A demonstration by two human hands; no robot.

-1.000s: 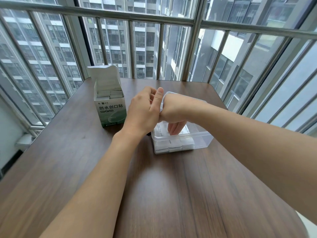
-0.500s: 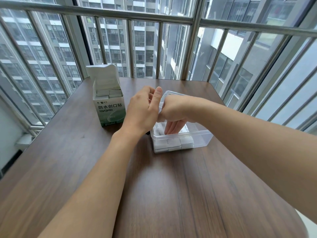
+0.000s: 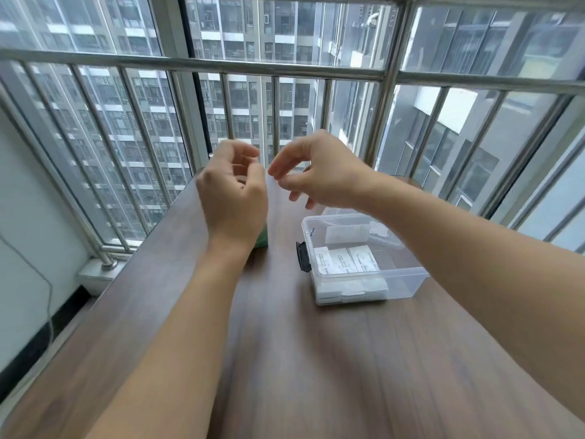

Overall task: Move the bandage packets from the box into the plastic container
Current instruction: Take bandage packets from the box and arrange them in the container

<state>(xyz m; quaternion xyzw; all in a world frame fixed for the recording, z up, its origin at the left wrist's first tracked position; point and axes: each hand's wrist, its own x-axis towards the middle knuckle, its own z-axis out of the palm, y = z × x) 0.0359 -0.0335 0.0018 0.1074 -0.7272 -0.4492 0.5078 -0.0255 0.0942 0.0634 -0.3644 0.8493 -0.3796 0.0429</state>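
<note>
Your left hand (image 3: 235, 198): raised, fingers loosely curled, empty.
Your right hand (image 3: 319, 172): raised beside it, loosely curled, empty.
Bandage packets (image 3: 346, 259): lying inside your plastic container (image 3: 408, 280), at 4 o'clock of both hands.
Box (image 3: 262, 240): mostly hidden behind your left wrist.

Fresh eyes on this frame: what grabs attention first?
Two bare hands raised mid-frame, the left hand and right hand loosely curled, holding nothing visible. Right of centre on the wooden table sits the clear plastic container with white bandage packets inside. The box is mostly hidden behind the left wrist.
</note>
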